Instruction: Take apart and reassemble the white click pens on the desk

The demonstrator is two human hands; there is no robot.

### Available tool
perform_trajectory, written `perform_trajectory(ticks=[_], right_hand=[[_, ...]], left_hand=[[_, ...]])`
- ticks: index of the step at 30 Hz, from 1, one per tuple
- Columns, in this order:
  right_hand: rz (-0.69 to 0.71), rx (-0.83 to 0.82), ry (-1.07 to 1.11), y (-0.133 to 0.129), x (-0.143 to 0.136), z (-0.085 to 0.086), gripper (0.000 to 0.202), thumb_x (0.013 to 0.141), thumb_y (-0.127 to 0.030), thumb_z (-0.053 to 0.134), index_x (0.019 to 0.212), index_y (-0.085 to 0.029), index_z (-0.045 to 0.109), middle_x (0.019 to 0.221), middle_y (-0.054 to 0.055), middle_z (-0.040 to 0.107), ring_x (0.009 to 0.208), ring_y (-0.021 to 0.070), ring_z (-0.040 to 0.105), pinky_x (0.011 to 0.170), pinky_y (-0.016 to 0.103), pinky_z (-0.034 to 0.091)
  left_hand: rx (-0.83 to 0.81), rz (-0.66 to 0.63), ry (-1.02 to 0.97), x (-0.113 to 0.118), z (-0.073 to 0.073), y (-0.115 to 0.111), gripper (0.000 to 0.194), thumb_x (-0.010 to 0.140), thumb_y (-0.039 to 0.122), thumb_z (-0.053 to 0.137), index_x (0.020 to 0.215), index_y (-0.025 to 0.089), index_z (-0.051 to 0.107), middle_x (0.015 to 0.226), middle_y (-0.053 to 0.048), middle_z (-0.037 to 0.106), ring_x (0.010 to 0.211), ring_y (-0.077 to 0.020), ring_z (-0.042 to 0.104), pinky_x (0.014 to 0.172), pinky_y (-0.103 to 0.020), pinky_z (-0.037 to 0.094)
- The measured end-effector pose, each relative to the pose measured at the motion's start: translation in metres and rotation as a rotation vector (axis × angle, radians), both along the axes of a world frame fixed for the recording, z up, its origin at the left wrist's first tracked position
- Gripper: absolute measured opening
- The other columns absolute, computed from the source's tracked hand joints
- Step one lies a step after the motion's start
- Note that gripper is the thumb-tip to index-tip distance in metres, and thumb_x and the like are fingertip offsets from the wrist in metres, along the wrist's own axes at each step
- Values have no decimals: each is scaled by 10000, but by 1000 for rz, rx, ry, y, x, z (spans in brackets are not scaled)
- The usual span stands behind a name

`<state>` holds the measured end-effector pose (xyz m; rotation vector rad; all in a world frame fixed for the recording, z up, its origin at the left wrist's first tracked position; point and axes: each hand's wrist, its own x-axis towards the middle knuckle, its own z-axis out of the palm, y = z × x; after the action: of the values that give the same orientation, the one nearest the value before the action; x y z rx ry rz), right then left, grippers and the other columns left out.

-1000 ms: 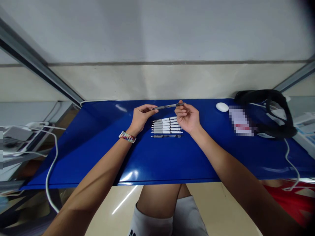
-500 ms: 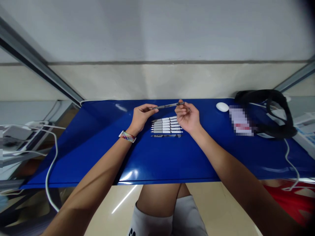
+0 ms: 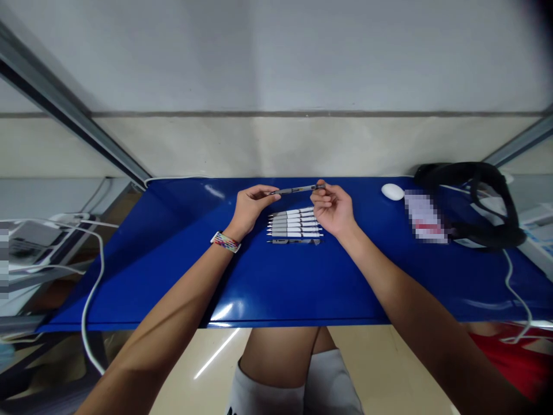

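Note:
A dark, partly clear pen (image 3: pixel 298 189) is held nearly level between my two hands, beyond a row of pens. My left hand (image 3: pixel 250 208) pinches its left end between thumb and fingers. The fingers of my right hand (image 3: pixel 334 207) are closed on its right end. Below it, several white and grey pens (image 3: pixel 296 222) lie side by side on the blue table (image 3: pixel 276 282), tips to the left. A dark clear pen (image 3: pixel 296 241) lies nearest me in that row. My right hand hides some of the pens' right ends.
On the right side of the table are a white oval object (image 3: pixel 392 192), a blurred-out packet (image 3: pixel 425 216) and a black headset-like strap (image 3: pixel 514 213). White cables (image 3: pixel 101 259) hang at the left edge. A wall (image 3: pixel 276 144) stands behind the table.
The whole view has shifted slightly, so everything appears a little lower and to the right. Both hands keep their hold on the same pen.

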<state>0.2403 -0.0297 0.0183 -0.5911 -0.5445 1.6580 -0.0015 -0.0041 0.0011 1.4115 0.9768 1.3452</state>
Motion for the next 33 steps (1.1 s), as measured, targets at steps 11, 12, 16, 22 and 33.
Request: perform_trajectory(ticks=[11, 12, 16, 22, 33], right_hand=[[-310, 312, -669, 2, 0, -5, 175, 835, -331, 850, 995, -261, 864, 844, 23, 722, 695, 153, 587, 627, 303, 517], [-323, 348, -743, 3, 2, -7, 164, 848, -341, 846, 995, -273, 870, 863, 28, 732, 723, 167, 603, 666, 324, 531], [-330, 516, -1102, 7, 14, -15, 131, 924, -341, 780, 1003, -312, 880, 985, 55, 782, 881, 244, 676, 872, 441, 547], [-270, 700, -1497, 8, 27, -19, 189, 986, -270, 664, 976, -309, 848, 1003, 62, 804, 1016, 307, 669, 989, 529, 505], [-254, 709, -1591, 7, 27, -18, 173, 962, -221, 663, 846, -274, 780, 931, 63, 767, 950, 289, 651, 937, 488, 502]], left_hand=[[57, 16, 31, -4, 1, 2, 301, 762, 383, 947, 995, 231, 833, 921, -34, 793, 863, -185, 710, 861, -348, 565], [66, 7, 60, -4, 2, 1, 288, 784, 392, 932, 1001, 231, 832, 912, -35, 791, 850, -184, 705, 844, -344, 558], [143, -43, 288, -4, 4, -4, 242, 904, 436, 828, 1045, 240, 848, 994, -66, 817, 856, -206, 700, 807, -352, 524], [308, -54, 561, -4, 4, -7, 161, 971, 372, 733, 999, 284, 865, 1027, -62, 842, 939, -251, 712, 938, -424, 493], [327, -128, 618, -1, 7, -8, 104, 931, 309, 750, 919, 282, 850, 998, -42, 847, 937, -268, 712, 1040, -481, 423]])
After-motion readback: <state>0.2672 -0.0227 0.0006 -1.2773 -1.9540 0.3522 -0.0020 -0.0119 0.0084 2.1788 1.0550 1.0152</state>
